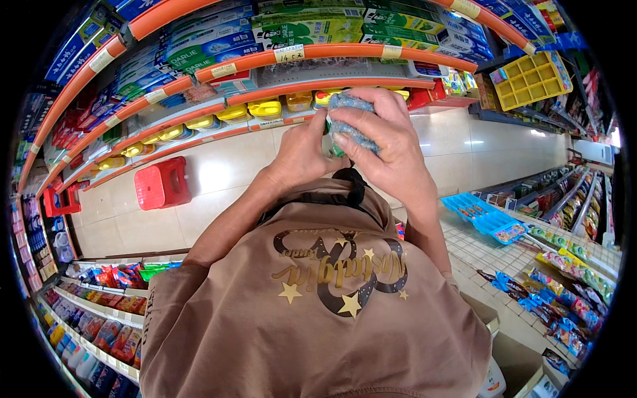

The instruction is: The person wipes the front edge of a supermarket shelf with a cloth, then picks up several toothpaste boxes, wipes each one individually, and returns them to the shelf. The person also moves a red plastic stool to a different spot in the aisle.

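Both hands are raised together in front of my waist, before a store shelf with orange edge strips (pixel 338 51). My right hand (pixel 385 132) grips a bunched grey-blue cloth (pixel 353 119). Close beside it, my left hand (pixel 303 147) holds a small item with green parts (pixel 334 144), mostly covered by the cloth and fingers, so its kind cannot be told. The cloth lies against this item. Stacked green and blue toothpaste boxes (pixel 308 32) fill the shelf beyond the hands, and yellow-capped containers (pixel 264 108) stand on a lower level.
A red plastic stool (pixel 161 183) stands on the tiled floor at the left. To the right are a blue compartment tray (pixel 482 216) on a wire rack, a yellow divided tray (pixel 530 82) and packaged snacks (pixel 562 308). More stocked shelves (pixel 99 343) are at the lower left.
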Available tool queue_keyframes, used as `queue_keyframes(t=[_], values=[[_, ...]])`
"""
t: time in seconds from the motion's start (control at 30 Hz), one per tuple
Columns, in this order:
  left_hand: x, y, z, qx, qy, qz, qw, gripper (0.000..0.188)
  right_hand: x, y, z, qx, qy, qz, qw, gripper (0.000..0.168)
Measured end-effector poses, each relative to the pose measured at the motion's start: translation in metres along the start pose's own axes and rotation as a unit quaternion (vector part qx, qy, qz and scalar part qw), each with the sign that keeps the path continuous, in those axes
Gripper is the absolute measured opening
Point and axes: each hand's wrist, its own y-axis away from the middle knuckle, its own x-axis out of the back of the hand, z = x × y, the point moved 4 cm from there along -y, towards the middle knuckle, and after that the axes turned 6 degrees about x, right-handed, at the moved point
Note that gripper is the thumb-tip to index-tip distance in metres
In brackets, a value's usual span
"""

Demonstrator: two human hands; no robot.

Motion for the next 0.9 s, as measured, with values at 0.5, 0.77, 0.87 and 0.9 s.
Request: queue_keyframes(t=[0.5, 0.77, 0.87, 0.9], values=[[0.028, 0.002, -0.025, 0.122, 0.461, 0.008, 0.879, 0.048, -0.021, 0.103, 0.148, -0.404, -0.424, 0.356, 0.728, 0.026], [0.019, -0.006, -0.044, 0.110, 0.644, 0.049, 0.755, 0.036, -0.103, 0.130, 0.142, -0.446, -0.591, 0.313, 0.595, 0.032], [0.009, -0.011, -0.051, 0.114, 0.647, 0.051, 0.752, 0.036, -0.099, 0.120, 0.127, -0.444, -0.585, 0.289, 0.613, 0.032], [0.007, -0.012, -0.051, 0.115, 0.656, 0.057, 0.744, 0.035, -0.095, 0.119, 0.128, -0.445, -0.583, 0.284, 0.617, 0.032]])
